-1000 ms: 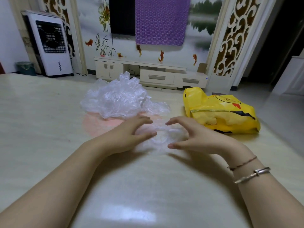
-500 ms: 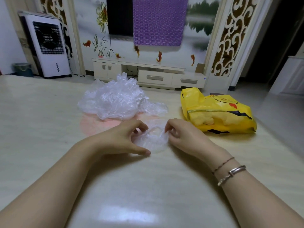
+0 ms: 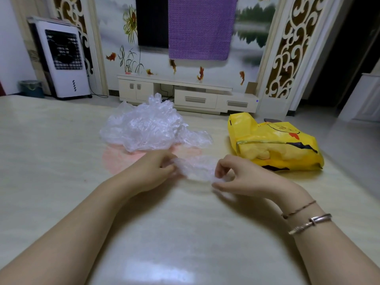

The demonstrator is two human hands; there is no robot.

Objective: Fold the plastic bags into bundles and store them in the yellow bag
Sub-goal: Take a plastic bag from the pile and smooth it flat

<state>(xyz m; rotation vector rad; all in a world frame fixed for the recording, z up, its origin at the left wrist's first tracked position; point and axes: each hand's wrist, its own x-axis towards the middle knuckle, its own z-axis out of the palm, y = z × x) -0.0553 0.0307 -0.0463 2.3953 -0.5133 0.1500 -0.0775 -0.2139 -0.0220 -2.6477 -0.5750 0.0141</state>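
Both my hands on one clear bag (image 3: 195, 167) above the table (image 3: 61, 161), left hand (image 3: 152, 171) pinching its left end, right hand (image 3: 242, 177) pinching its right end, bag pile (image 3: 148, 126) behind, yellow bag (image 3: 275, 145) lying at right.

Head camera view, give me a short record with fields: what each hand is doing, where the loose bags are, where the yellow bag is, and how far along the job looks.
left hand: pinches the left end of the clear bag
right hand: pinches its right end
clear bag: stretched between the hands, low over the table
pile of bags: crumpled, behind the hands
yellow bag: lying on its side, to the right of the pile
progress: this bag not yet bundled; pile unfolded
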